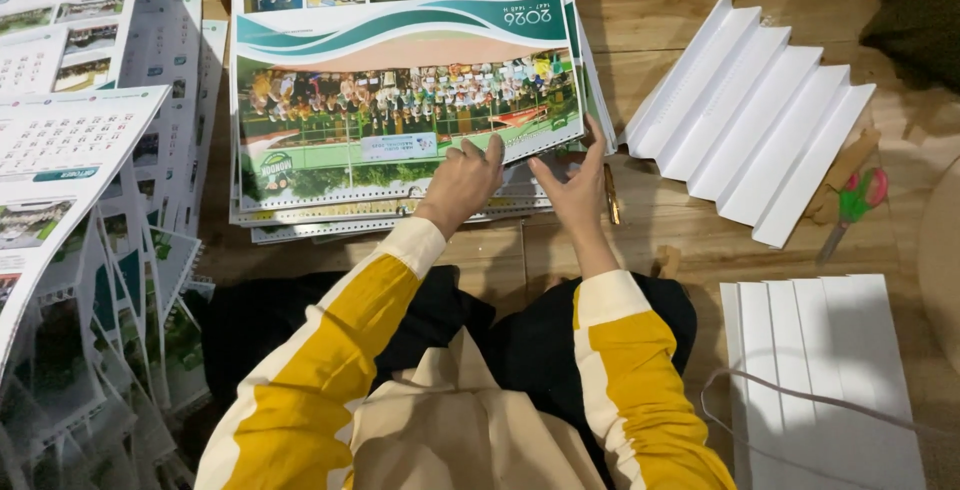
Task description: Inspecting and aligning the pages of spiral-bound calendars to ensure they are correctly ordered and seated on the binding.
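Right now both hands sit at the near edge of the top calendar sheet (pixel 400 100), which lies on a stack of calendars (pixel 330 218) on the wooden floor (pixel 660 20), in the middle of the view, just far of the person's knees. Left hand (pixel 462 182) is loosely curled, fingertips on the sheet's near edge; whether it pinches the sheet, cannot tell. Right hand (pixel 578 182) is open, fingers spread and raised, its tips touching the sheet's near right corner. Top sheet shows a colourful group photo with a teal and brown wave band above it, smaller photos further off. A thin brownish stick-like thing (pixel 610 195) lies just right of the right hand, too small to tell what.

Floor is warm brown planks. Left side: more loose calendar pages (pixel 70 150) fanned and overlapping, running from far to near. Right, far: a white zigzag-folded card (pixel 750 115). Right, near: a flat white folded sheet (pixel 830 370) with a grey cord (pixel 800 400) across it. Between those two, green and pink-handled scissors (pixel 855 205) lie on brown card scraps (pixel 845 165). Yellow and cream sleeves (pixel 340 340) and dark lap cover the near centre.
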